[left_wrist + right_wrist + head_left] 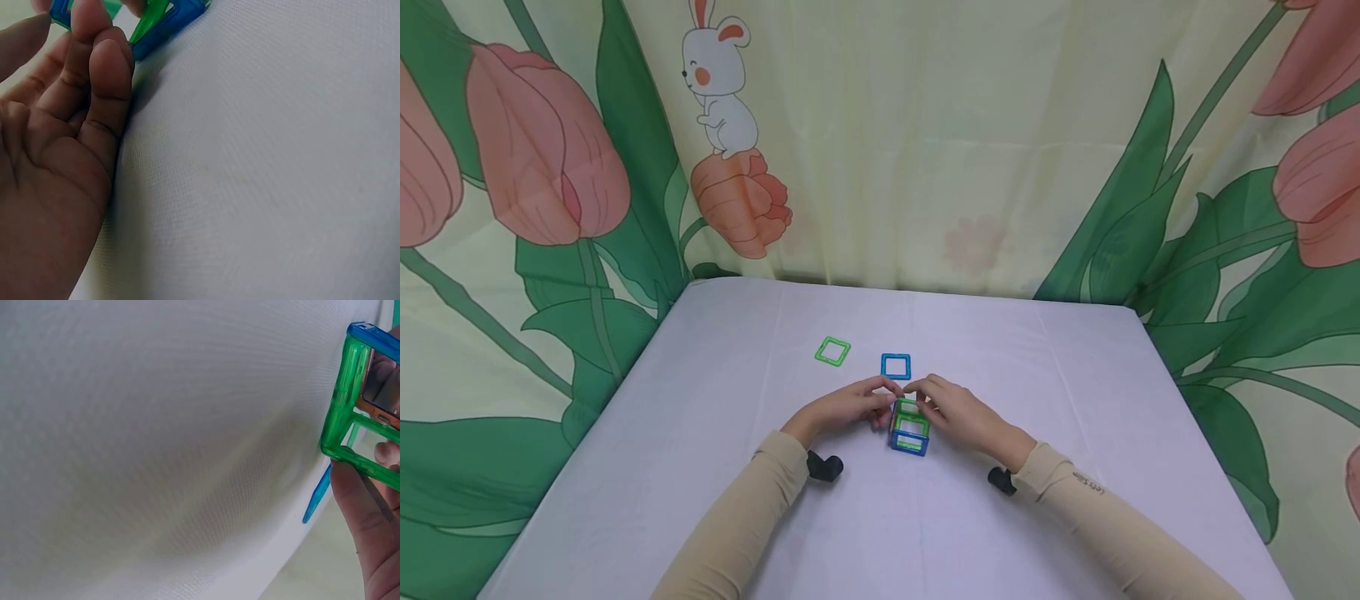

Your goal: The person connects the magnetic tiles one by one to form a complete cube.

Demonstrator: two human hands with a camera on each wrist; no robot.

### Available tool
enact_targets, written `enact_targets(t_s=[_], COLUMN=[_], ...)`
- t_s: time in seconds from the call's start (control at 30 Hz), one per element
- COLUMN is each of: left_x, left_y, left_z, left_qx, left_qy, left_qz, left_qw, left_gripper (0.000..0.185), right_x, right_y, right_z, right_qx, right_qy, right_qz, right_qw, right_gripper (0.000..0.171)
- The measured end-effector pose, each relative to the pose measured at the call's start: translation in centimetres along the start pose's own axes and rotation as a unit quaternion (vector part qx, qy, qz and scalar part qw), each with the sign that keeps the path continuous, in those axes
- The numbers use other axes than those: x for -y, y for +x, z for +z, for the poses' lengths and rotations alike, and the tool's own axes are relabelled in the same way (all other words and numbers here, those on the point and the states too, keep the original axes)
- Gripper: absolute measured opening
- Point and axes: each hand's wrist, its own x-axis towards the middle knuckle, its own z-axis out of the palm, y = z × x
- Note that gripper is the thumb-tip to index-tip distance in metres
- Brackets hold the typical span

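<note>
Head view: both hands' fingers (880, 387) pinch one tile cube (910, 429) between them; two loose square tiles (896, 366) lie just beyond.

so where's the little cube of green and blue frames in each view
Head: the cube of frames sits centre on the white tablecloth, between the left hand and right hand.
Left wrist: top left corner, past the fingertips.
Right wrist: right edge, a green frame above a finger.
Shared landmark: the white tablecloth.
</note>
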Motion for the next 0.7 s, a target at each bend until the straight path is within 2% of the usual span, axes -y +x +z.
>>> enact_targets(t_s=[0.3,0.53,0.7], left_x=[-0.3,-0.4,-0.1], left_y=[-0.4,-0.5,-0.5], left_z=[0.0,0.0,-0.1], left_qx=[0.009,0.007,0.006], left_qy=[0.025,0.01,0.001], left_qz=[-0.001,-0.001,0.007], left_qw=[0.9997,0.9999,1.0], left_gripper=[0.032,0.032,0.03], right_x=[0.0,-0.3,-1.1], right_y=[0.1,0.8,2.1], right_z=[-0.1,-0.5,-0.6], right_qx=[0.002,0.015,0.022], right_qy=[0.003,0.02,-0.011], right_qz=[-0.005,0.046,0.04], right_qw=[1.0,0.999,0.999], right_gripper=[0.025,0.025,0.029])
